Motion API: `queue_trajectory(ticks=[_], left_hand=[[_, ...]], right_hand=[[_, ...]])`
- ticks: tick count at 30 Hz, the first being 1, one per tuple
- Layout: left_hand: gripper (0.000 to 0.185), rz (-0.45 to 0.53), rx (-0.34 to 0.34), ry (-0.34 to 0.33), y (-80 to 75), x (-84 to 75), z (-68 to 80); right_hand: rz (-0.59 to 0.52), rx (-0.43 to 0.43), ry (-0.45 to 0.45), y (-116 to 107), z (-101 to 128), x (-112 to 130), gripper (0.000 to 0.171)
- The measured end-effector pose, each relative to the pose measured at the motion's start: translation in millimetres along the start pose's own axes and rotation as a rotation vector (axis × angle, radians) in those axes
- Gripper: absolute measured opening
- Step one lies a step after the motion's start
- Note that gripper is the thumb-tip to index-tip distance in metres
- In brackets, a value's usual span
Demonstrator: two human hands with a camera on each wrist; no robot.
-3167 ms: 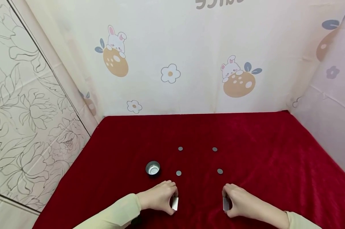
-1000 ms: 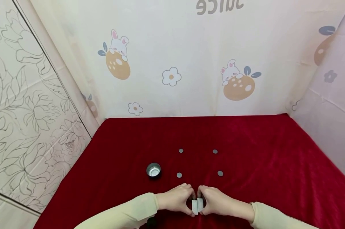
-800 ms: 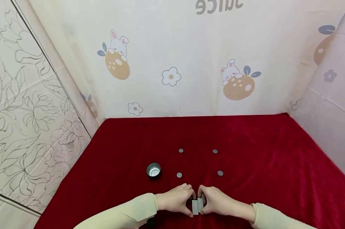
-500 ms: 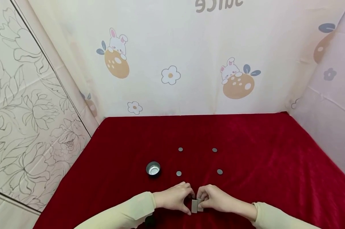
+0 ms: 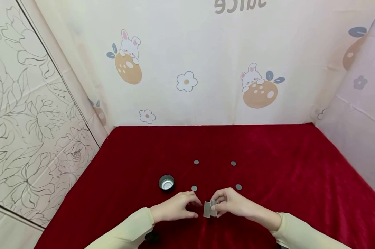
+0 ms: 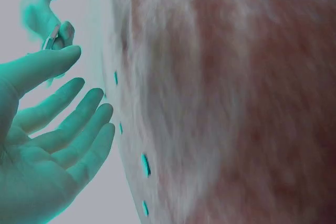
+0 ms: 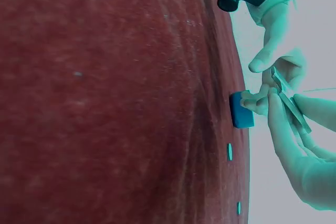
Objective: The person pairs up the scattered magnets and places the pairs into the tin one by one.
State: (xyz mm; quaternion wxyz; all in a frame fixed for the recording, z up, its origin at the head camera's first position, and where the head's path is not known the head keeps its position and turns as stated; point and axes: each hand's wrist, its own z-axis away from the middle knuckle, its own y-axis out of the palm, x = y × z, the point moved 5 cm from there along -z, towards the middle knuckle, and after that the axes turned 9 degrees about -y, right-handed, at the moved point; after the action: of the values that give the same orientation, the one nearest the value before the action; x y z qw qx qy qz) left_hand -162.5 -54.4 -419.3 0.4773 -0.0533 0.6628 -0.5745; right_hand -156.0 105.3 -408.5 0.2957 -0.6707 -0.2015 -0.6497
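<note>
My right hand (image 5: 234, 203) pinches small flat grey rectangular plates between thumb and fingers. Two show side by side in the head view: the left plate (image 5: 207, 209) sticks out past the fingertips, and the right plate (image 5: 213, 213) lies partly under the thumb. From the right wrist they appear as thin slanted pieces (image 7: 292, 106) overlapping each other. My left hand (image 5: 176, 206) is just to their left, apart from them, fingers spread and holding nothing; the left wrist view shows its open palm (image 6: 47, 150).
Several flat grey discs lie on the red cloth (image 5: 274, 155) beyond the hands, among them a near-left disc (image 5: 194, 188) and a near-right disc (image 5: 238, 187). A small round metal tin (image 5: 166, 177) stands left of them. A patterned curtain (image 5: 218, 52) hangs behind.
Both hands held one plate each and brought them together side by side. The left hand has let go and drawn back left; the right hand now holds both plates, shifted slightly away from the body.
</note>
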Motion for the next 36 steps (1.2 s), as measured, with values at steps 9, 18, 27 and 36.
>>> queue_trajectory(ticks=[9,18,27,36], left_hand=[[0.022,0.064,-0.126,-0.083,-20.8,16.1,16.5],[0.024,0.112,-0.257,-0.090,-37.0,29.8,29.2],[0.026,0.172,-0.432,-0.136,-52.6,47.9,38.2],[0.035,0.170,-0.455,-0.169,-54.5,68.1,38.5]], right_hand=[[-0.014,-0.084,0.011,-4,-15,5,0.022],[-0.050,-0.129,0.012,-4,-31,6,0.026],[-0.131,-0.191,0.054,-3,-50,3,0.032],[-0.161,-0.217,0.047,4,-73,3,0.031]])
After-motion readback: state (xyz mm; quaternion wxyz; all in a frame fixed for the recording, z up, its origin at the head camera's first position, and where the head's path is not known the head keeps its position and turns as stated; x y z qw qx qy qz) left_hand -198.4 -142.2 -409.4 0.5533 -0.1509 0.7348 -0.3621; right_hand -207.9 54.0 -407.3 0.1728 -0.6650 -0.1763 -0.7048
